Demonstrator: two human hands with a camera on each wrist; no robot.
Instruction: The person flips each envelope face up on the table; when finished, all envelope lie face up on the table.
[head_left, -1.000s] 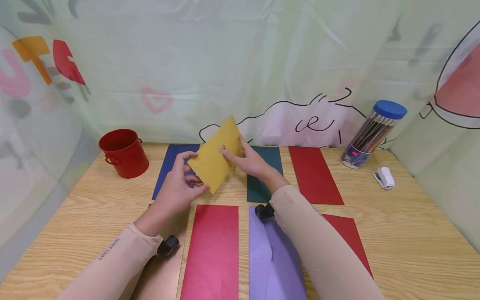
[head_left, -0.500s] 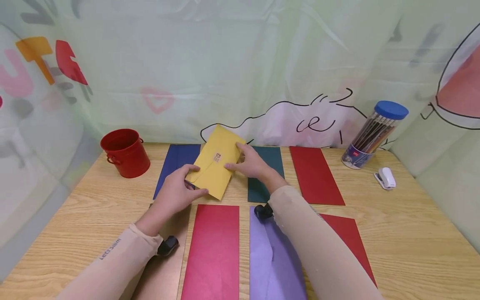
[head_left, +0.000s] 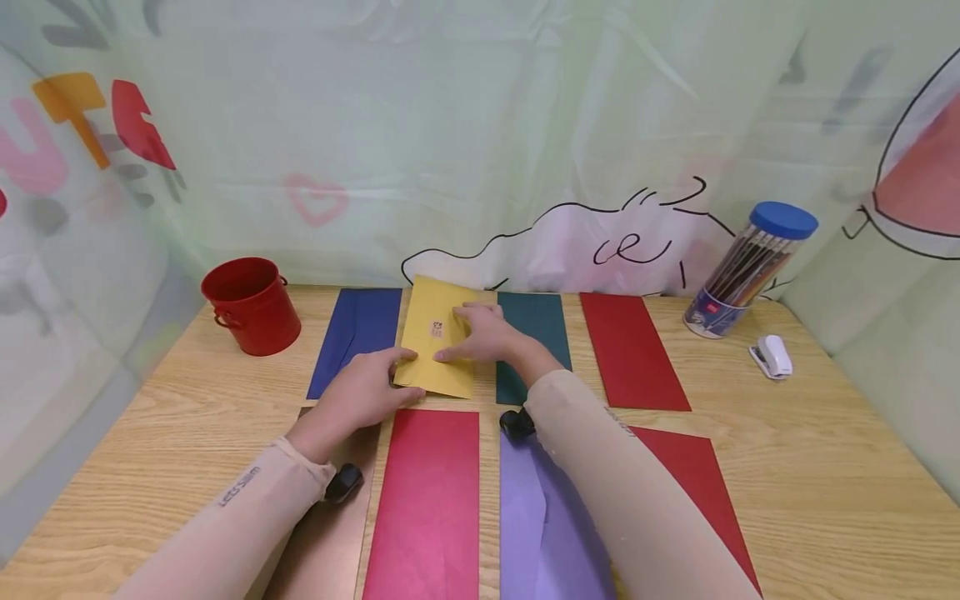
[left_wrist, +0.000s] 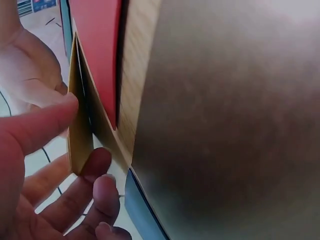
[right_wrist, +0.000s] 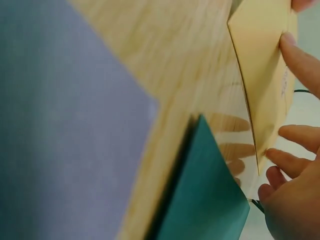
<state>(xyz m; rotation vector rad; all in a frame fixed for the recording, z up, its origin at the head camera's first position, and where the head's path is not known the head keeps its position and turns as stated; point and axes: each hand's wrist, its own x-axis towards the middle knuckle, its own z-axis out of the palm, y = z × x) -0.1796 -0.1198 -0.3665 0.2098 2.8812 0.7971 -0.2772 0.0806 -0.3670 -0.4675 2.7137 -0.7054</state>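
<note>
A yellow envelope (head_left: 422, 321) with a small printed mark lies nearly flat between a blue envelope (head_left: 341, 337) and a teal envelope (head_left: 536, 315). My left hand (head_left: 362, 388) pinches its near left corner between thumb and fingers. In the left wrist view the yellow envelope (left_wrist: 79, 137) gapes a little along its edge, with part of it standing off the layer beneath. From the right, my right hand (head_left: 486, 335) rests its thumb and fingertips on the upper face; in the right wrist view those fingers (right_wrist: 292, 162) touch the paper without curling round it.
Nearer me lie a brown envelope (head_left: 330, 542), a pink envelope (head_left: 427, 492), a purple envelope (head_left: 558, 533) and a red one (head_left: 693, 475), under or beside my forearms. Another red envelope (head_left: 633, 354), a red bucket (head_left: 262, 312), a pencil tub (head_left: 727, 287) and a white stapler (head_left: 771, 357) stand around.
The yellow envelope has come down from a raised, tilted pose and turned straighter to lie beside the blue one. My right hand has shifted from its far edge onto its face.
</note>
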